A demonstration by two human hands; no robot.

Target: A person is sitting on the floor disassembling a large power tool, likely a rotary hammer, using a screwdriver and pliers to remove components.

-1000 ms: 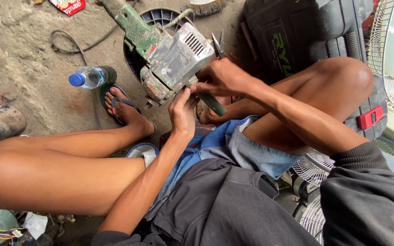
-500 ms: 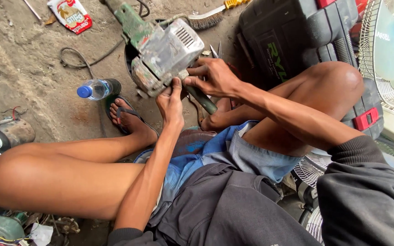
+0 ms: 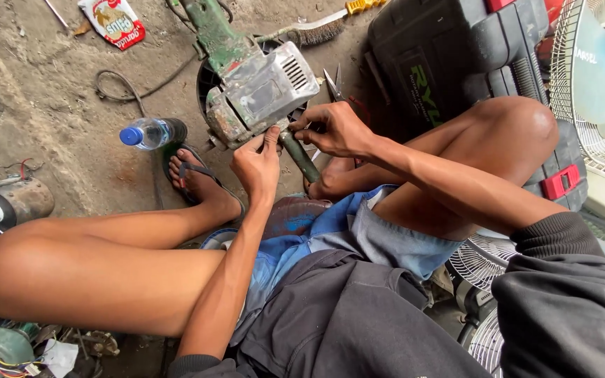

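Observation:
A worn grey and green power tool (image 3: 257, 87) lies on the concrete floor in front of my crossed legs. My left hand (image 3: 257, 164) presses its fingertips against the tool's near lower edge. My right hand (image 3: 337, 129) is closed around a dark green-handled hand tool (image 3: 301, 155), whose tip meets the power tool's housing. Both hands sit close together just above my feet.
A plastic water bottle with a blue cap (image 3: 150, 132) lies by my left foot. A black tool case (image 3: 449, 63) stands at right, with white fan grilles (image 3: 600, 77) beyond. Scissors (image 3: 334, 84), a wire brush (image 3: 316, 28), a snack wrapper (image 3: 115, 21) and a cable (image 3: 127, 87) lie around.
The view has shifted, so the power tool and hands appear lower and more central. My hands stay on the tool with only small adjustments.

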